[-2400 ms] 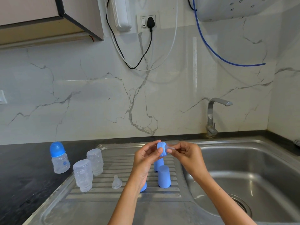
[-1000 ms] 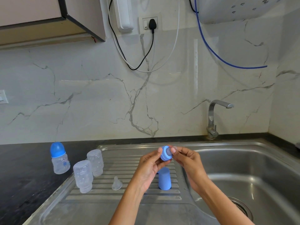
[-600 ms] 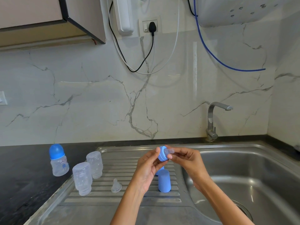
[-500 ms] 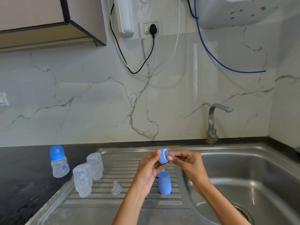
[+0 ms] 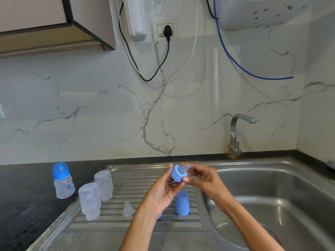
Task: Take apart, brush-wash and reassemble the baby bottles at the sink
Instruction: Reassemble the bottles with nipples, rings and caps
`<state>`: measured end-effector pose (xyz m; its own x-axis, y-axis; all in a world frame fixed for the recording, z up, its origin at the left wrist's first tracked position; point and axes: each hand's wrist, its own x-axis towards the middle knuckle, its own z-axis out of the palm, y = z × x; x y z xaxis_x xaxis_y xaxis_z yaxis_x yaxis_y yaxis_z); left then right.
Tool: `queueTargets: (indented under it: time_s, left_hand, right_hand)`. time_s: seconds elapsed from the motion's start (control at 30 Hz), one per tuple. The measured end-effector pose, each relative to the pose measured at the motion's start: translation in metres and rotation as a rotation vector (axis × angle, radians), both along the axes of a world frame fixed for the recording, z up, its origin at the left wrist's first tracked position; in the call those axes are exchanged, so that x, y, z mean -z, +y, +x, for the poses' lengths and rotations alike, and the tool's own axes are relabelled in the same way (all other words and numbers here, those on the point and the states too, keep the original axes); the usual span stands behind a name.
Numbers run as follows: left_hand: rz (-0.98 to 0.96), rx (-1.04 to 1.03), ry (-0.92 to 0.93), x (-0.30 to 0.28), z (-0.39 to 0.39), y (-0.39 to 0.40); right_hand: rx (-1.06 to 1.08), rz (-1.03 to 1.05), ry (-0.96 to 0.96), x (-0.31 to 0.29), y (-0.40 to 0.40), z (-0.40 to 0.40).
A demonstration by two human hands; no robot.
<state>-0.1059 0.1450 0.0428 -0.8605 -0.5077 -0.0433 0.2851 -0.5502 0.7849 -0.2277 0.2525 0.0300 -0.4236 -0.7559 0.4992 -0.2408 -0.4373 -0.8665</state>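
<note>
Teat (image 5: 183,168) now pulled thru blue collar (image 5: 176,175) vs a sec ago, my left grip (image 5: 163,192) pinching collar, right grip (image 5: 203,180) pinching teat — reassembly step nearly done.

- A dark counter (image 5: 27,205) carried one capped bottle (image 5: 62,181), upright.
- The steel drainboard (image 5: 116,227) beside it held two upturned clear bottles (image 5: 90,202) (image 5: 104,184), a loose teat (image 5: 128,211) and a blue cap (image 5: 181,203).
</note>
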Motion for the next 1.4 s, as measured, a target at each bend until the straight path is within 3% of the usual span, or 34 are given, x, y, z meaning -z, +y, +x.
queueTargets:
  time_s: [0.37, 0.6, 0.83, 1.13, 1.3, 1.4]
  left_hand:
    - [0.019, 0.109, -0.136, 0.000, 0.002, 0.000]
    - [-0.173, 0.053, -0.038, 0.005, 0.000, 0.005]
    - [-0.206, 0.028, -0.026, 0.004, 0.001, 0.006]
    - [-0.226, 0.043, -0.085, 0.008, 0.001, 0.001]
    - [-0.174, 0.018, -0.053, 0.006, 0.001, -0.001]
    - [-0.168, 0.001, -0.074, 0.005, 0.001, -0.003]
  right_hand:
    - [-0.051, -0.005, 0.043, -0.006, 0.007, -0.003]
    - [0.117, -0.103, 0.120, 0.001, -0.003, -0.010]
    - [0.169, -0.135, 0.133, 0.004, -0.003, -0.001]
    - [0.158, -0.061, 0.000, 0.004, -0.003, 0.001]
    - [-0.054, -0.004, -0.212, 0.000, 0.004, 0.000]
    - [-0.103, 0.029, -0.196, -0.001, 0.004, 0.000]
